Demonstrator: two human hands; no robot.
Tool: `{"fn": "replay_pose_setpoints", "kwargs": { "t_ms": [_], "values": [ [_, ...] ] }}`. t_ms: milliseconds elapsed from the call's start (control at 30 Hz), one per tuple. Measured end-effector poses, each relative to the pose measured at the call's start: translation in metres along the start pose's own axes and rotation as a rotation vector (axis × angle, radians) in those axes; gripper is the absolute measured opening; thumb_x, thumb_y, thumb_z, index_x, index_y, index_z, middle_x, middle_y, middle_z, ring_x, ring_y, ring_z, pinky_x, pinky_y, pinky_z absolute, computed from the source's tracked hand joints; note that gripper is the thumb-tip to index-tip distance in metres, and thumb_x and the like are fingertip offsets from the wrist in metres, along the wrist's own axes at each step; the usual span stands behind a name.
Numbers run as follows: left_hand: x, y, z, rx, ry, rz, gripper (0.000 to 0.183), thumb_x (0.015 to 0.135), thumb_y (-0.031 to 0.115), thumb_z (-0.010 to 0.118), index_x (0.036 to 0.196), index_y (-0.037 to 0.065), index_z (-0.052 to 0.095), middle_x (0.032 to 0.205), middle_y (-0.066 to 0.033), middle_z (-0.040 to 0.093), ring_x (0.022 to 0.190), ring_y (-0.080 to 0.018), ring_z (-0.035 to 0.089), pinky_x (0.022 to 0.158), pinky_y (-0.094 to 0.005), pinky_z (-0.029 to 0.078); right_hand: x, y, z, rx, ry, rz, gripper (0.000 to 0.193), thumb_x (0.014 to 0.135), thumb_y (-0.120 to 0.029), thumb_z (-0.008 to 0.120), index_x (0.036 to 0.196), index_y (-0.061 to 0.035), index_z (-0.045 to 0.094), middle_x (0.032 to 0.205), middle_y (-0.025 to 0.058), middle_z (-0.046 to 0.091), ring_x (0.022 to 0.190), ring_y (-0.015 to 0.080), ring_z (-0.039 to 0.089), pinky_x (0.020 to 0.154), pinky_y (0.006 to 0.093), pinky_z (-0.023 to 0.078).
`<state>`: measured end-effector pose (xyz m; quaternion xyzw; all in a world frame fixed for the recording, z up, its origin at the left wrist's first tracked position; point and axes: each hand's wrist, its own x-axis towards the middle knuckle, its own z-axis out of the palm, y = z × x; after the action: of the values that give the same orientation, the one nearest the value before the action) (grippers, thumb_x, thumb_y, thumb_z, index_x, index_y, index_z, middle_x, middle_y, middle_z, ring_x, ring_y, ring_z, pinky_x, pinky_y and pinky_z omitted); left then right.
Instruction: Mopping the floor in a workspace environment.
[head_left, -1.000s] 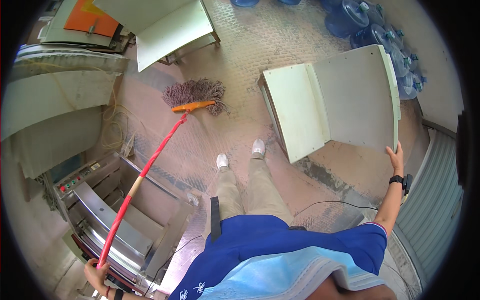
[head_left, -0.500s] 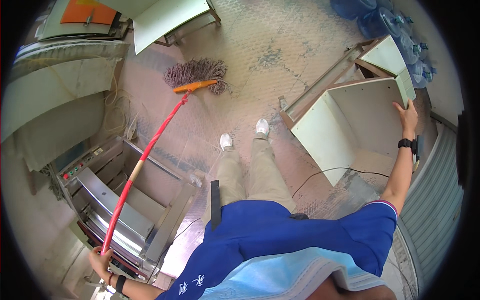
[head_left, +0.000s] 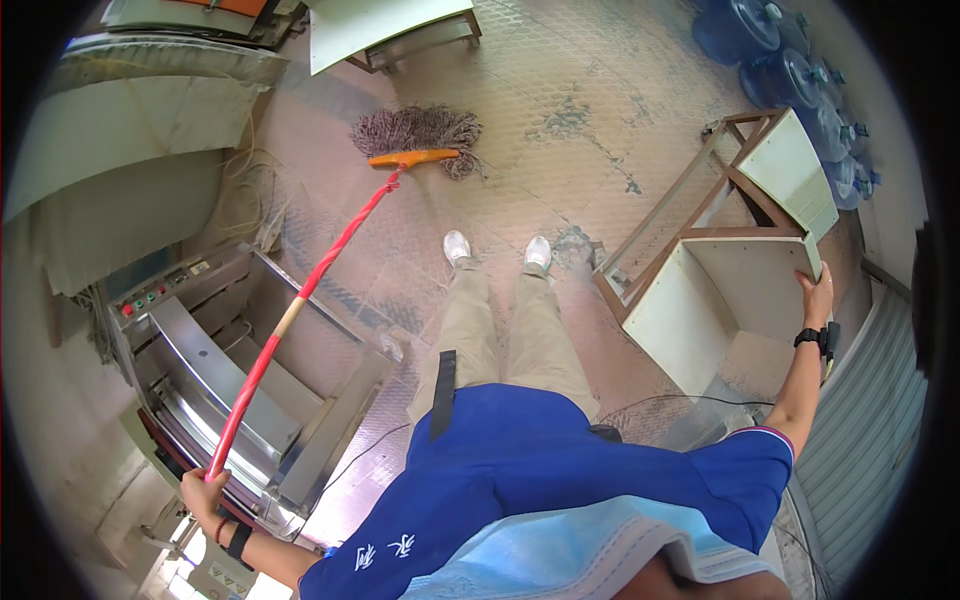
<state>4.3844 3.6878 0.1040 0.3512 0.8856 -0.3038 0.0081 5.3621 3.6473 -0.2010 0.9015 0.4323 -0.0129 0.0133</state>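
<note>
My left hand (head_left: 205,492) is closed round the lower end of a string mop's long red handle (head_left: 270,345). That handle slants away to an orange clamp and a grey-purple mop head (head_left: 415,135), which lies on the floor ahead of my feet. Out to the right, my right hand (head_left: 818,298) grips the edge of a white-panelled piece of furniture (head_left: 675,320) with a brown frame. It rests tilted on the floor, its open box side facing me. My right fingers are partly hidden behind the panel edge.
Left of me stands a metal machine (head_left: 225,380) with coloured buttons. Several blue water jugs (head_left: 790,80) line the far right wall, near a corrugated shutter (head_left: 860,400). A white-topped table (head_left: 390,30) stands far ahead. A black cable (head_left: 690,397) crosses the floor at right.
The white-panelled furniture has turned and shifted lower in the view, with my right hand still on it. The mop head appears slightly further right, and the whole view has swung.
</note>
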Motion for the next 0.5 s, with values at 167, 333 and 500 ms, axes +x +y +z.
{"fn": "replay_pose_setpoints", "kwargs": {
  "t_ms": [167, 333, 500],
  "values": [
    [0.010, -0.026, 0.016, 0.026, 0.081, 0.016, 0.041, 0.049, 0.029, 0.076, 0.071, -0.004, 0.065, 0.064, -0.0188, 0.061, 0.062, -0.0292, 0.061, 0.061, -0.0367, 0.047, -0.016, -0.132, 0.006, -0.284, 0.272, -0.203, 0.058, 0.064, -0.022, 0.072, 0.111, 0.0002, 0.047, 0.111, 0.0170, 0.050, 0.106, 0.0312, 0.047, 0.087, 0.0371, 0.038],
    [0.019, -0.024, 0.019, 0.029, 0.027, -0.021, 0.037, 0.050, 0.027, 0.076, 0.068, -0.003, 0.065, 0.061, -0.0182, 0.060, 0.059, -0.0293, 0.061, 0.061, -0.0376, 0.047, -0.114, -0.383, 0.116, 0.590, -0.011, -0.376, 0.040, 0.068, -0.021, 0.067, 0.099, -0.0009, 0.052, 0.101, 0.0143, 0.053, 0.092, 0.0291, 0.050, 0.079, 0.0398, 0.040],
    [0.036, -0.044, 0.046, 0.027, -0.033, 0.052, 0.038, 0.051, 0.032, 0.075, 0.065, -0.002, 0.065, 0.058, -0.0181, 0.059, 0.055, -0.0281, 0.061, 0.057, -0.0382, 0.047, -0.298, -0.647, 0.218, 0.975, -1.710, 0.032, 0.081, 0.067, -0.065, 0.056, 0.115, -0.0002, 0.050, 0.107, 0.0210, 0.053, 0.098, 0.0287, 0.051, 0.080, 0.0418, 0.042]
  ]
}}
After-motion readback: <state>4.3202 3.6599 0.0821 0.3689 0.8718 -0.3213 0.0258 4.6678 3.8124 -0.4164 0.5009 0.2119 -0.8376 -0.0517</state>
